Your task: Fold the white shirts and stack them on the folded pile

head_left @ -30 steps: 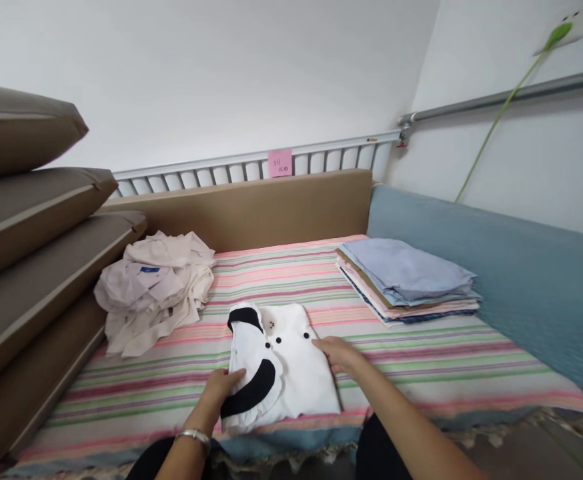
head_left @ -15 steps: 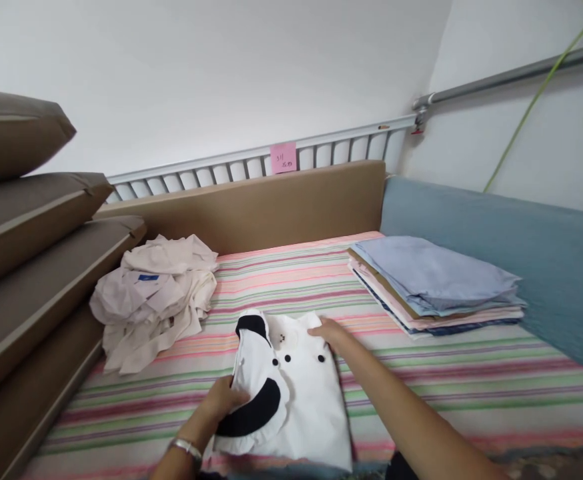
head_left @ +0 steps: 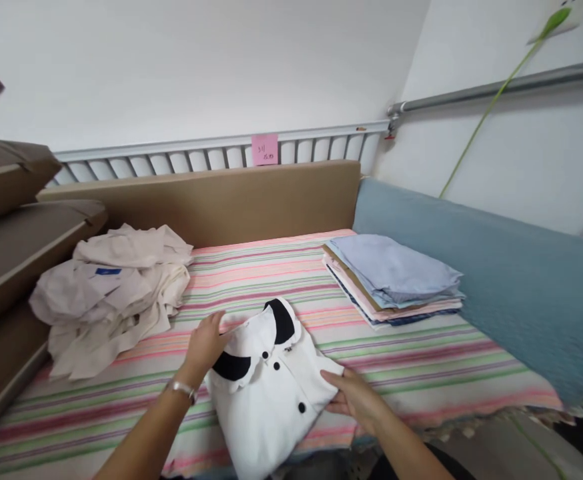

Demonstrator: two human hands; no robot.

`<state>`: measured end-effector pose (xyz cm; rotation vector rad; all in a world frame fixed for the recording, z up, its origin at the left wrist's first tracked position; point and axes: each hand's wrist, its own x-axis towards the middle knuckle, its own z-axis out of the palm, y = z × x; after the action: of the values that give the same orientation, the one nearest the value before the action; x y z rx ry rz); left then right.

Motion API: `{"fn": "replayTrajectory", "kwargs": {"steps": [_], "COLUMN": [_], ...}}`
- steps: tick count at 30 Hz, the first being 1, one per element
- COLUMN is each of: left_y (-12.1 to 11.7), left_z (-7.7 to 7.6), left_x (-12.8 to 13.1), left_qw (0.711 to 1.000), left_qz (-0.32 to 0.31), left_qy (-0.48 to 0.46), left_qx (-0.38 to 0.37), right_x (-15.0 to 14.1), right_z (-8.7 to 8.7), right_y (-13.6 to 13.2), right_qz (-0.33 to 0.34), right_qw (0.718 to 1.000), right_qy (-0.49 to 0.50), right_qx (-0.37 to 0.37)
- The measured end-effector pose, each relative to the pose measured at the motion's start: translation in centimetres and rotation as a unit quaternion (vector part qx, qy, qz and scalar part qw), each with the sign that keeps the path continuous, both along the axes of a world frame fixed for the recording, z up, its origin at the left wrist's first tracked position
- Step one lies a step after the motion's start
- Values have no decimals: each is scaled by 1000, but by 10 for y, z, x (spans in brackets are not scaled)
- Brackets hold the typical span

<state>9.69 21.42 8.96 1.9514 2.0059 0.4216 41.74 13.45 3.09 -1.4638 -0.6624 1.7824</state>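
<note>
Spreading before radiator (head_left: 199, 160), striped cloth (head_left: 256, 275) bears shirt (head_left: 261, 410) — right grip (head_left: 355, 398) pinching, left grip (head_left: 206, 343) unclear.

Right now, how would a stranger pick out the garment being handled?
Find the striped cover and look toward its near edge. Between the left hand and right hand lies a white shirt. Unlike the crumpled heap and folded stack farther back, it shows black buttons and a ruffled collar with black panels.
</note>
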Motion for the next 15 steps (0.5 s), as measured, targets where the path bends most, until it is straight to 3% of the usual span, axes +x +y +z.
{"fn": "replayTrajectory", "kwargs": {"steps": [2,4,6,8,11,15], "left_y": [-49,-104,-152,-184,-194,-173], "left_z": [-23,-52,-79,-95,-90,-64], "left_x": [-16,-25,-20,1,43,73], "left_qw": [979,917,839,752,669,647], "left_qz": [112,223,308,352,320,286], "left_qy": [-129,-303,-448,-547,-646,-683], "left_qx": [114,132,20,-107,-183,-181], "right_x": [5,8,10,9,4,-4], "right_z": [10,17,21,20,17,16], "right_y": [9,21,33,44,53,49], "right_qz": [21,51,85,119,170,185], "right_qw": [1000,999,996,992,983,980], "right_qy": [7,12,2,-23,-59,-68], "right_qx": [-6,-12,-16,-21,-27,6]}}
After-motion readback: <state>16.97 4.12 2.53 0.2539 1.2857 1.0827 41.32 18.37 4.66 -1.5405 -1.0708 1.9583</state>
